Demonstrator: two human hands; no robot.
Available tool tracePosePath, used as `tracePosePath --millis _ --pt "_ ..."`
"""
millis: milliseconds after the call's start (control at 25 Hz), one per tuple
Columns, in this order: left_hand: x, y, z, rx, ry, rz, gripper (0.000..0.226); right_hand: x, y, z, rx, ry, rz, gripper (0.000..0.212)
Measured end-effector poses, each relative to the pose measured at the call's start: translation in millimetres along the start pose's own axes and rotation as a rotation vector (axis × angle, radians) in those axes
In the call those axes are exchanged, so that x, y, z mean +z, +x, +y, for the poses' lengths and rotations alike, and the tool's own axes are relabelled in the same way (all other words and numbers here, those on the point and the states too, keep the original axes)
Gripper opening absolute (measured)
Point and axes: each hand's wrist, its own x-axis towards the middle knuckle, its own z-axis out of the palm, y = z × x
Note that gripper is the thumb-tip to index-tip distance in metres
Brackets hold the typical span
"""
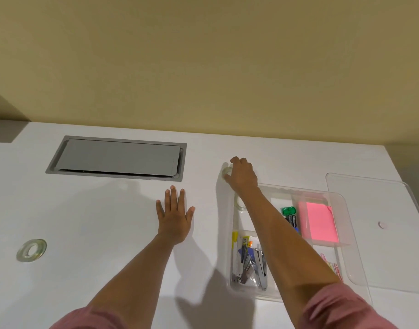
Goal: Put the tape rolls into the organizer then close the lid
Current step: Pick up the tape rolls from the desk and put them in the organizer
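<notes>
A clear tape roll (31,249) lies flat on the white desk at the far left. Beyond the organizer's far left corner sits a second small tape roll (226,172), and the fingers of my right hand (241,175) are closed around it. A third roll (240,202) lies inside the clear organizer (237,284), partly hidden by my right forearm. The clear lid (382,233) rests to the right, overlapping the organizer's right side. My left hand (174,216) lies flat on the desk, fingers spread, holding nothing.
A grey cable hatch (118,159) is set into the desk at the back left. The organizer holds staplers (251,260), a pink sticky-note pad (319,223), a green item (288,210) and coloured paper clips (334,267). A beige wall stands behind the desk.
</notes>
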Motion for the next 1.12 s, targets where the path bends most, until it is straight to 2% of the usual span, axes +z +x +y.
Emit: tracePosePath --millis 120,240,520,840,960,1120 --pt "2.1 0.9 -1.3 0.003 0.029 -0.032 0.109 4.8 13.4 -5.5 0.048 -0.072 -0.107 0.057" --pt "4.0 2.6 -2.6 0.002 0.036 -0.036 0.11 10.1 19.9 -7.1 0.061 -0.088 -0.13 0.058" --pt "1.1 0.9 -0.9 0.002 0.033 -0.05 0.109 15.4 22.3 -5.4 0.05 -0.087 -0.069 0.042" --pt "0.4 1.5 -0.9 -0.001 0.065 -0.048 0.113 -6.2 -2.9 7.8 -0.037 0.265 0.186 0.044" --pt "0.5 2.4 -0.7 -0.001 0.059 -0.051 0.115 -17.5 -19.7 21.2 -0.048 0.271 0.195 0.045" --pt "0.9 3.5 -1.5 -0.011 0.083 -0.052 0.118 -25.5 -47.6 41.2 -0.037 0.189 0.108 0.046"
